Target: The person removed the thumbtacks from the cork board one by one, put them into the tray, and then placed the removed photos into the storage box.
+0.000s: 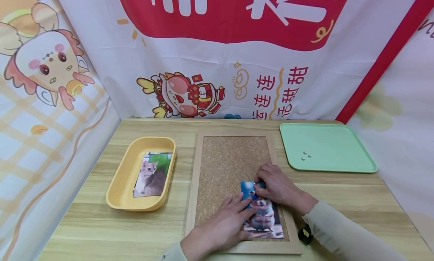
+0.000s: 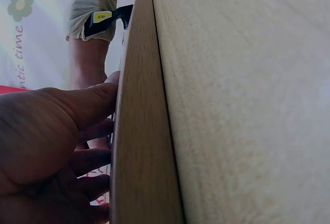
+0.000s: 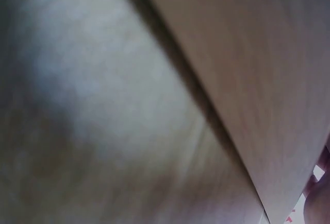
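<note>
On the cork board (image 1: 234,155) with its wooden frame lies a photo (image 1: 263,219) of a small furry animal, near the lower right corner. My left hand (image 1: 225,225) rests flat with spread fingers on the photo's left side and the cork. At the photo's upper edge, my right hand (image 1: 276,183) has its thumb and index finger bent together around a small silvery thumbtack (image 1: 255,183), mostly covered by the fingertips. In the left wrist view, the left hand (image 2: 56,136) appears beside the frame's edge (image 2: 142,110). The right wrist view shows mainly blurred wood.
A yellow tray (image 1: 118,182) on the left holds a cat photo (image 1: 154,176) on top of other paper. To the right, a green tray (image 1: 339,148) bears several small silvery thumbtacks (image 1: 305,154). Printed cloth (image 1: 203,54) hangs behind the table.
</note>
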`<move>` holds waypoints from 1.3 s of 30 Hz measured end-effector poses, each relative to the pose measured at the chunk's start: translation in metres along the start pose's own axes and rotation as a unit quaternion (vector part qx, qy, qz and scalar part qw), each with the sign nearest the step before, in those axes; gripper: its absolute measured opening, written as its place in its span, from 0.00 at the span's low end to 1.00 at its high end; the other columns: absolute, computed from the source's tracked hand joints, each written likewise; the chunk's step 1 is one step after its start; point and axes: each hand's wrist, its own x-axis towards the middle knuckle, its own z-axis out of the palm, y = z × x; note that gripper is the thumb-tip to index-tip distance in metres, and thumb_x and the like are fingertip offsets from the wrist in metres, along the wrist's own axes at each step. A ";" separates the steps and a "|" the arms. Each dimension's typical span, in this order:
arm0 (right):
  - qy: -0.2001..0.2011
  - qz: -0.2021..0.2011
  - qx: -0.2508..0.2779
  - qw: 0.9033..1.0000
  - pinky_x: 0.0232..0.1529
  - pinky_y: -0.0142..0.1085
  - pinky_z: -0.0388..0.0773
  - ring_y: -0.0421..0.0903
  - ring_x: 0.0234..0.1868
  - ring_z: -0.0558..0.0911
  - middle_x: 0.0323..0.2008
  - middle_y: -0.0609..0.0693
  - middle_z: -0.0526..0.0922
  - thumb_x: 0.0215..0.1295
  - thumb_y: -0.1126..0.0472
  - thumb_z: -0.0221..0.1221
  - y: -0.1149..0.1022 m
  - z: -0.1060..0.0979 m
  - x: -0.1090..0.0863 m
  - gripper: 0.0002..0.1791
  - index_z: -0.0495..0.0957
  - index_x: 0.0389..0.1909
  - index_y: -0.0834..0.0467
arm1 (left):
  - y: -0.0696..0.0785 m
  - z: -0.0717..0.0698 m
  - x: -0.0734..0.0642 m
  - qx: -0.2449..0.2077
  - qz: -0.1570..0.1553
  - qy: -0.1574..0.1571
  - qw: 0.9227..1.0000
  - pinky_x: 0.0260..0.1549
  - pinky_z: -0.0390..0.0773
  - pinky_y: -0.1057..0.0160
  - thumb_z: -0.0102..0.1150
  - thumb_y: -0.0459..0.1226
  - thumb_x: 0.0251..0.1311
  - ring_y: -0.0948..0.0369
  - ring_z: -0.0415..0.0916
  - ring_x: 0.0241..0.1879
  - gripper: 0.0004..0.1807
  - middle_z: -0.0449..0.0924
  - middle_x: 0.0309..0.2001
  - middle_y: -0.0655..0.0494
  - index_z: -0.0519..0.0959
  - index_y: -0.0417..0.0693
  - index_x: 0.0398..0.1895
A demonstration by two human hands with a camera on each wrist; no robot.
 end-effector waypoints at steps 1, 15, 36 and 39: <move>0.002 -0.001 0.001 1.000 0.47 0.43 0.72 0.43 0.44 0.74 0.38 0.41 0.78 0.63 0.53 0.69 0.000 0.000 0.000 0.08 0.79 0.34 0.48 | 0.000 0.000 0.000 0.002 0.001 0.002 1.000 0.77 0.65 0.42 0.67 0.57 0.66 0.45 0.60 0.80 0.37 0.67 0.79 0.50 0.73 0.56 0.76; -0.004 0.011 0.018 1.000 0.48 0.44 0.73 0.43 0.46 0.76 0.39 0.40 0.80 0.64 0.55 0.70 0.001 0.001 0.000 0.06 0.81 0.33 0.46 | 0.000 -0.001 0.000 -0.003 0.003 0.002 1.000 0.76 0.65 0.42 0.67 0.57 0.66 0.45 0.60 0.80 0.37 0.66 0.79 0.50 0.73 0.56 0.76; -0.058 0.057 0.138 0.987 0.58 0.48 0.69 0.40 0.47 0.75 0.38 0.34 0.79 0.72 0.56 0.67 0.004 -0.010 0.002 0.06 0.83 0.34 0.42 | 0.001 -0.003 0.000 0.007 0.003 0.000 1.000 0.77 0.64 0.43 0.67 0.58 0.67 0.45 0.60 0.80 0.37 0.66 0.79 0.50 0.73 0.56 0.76; -0.062 0.055 0.150 0.985 0.55 0.47 0.68 0.39 0.46 0.74 0.37 0.34 0.79 0.74 0.56 0.65 0.005 -0.010 0.002 0.06 0.83 0.34 0.42 | 0.000 -0.002 0.000 0.008 0.004 0.001 1.000 0.77 0.64 0.43 0.67 0.58 0.66 0.45 0.60 0.80 0.37 0.66 0.79 0.50 0.73 0.55 0.76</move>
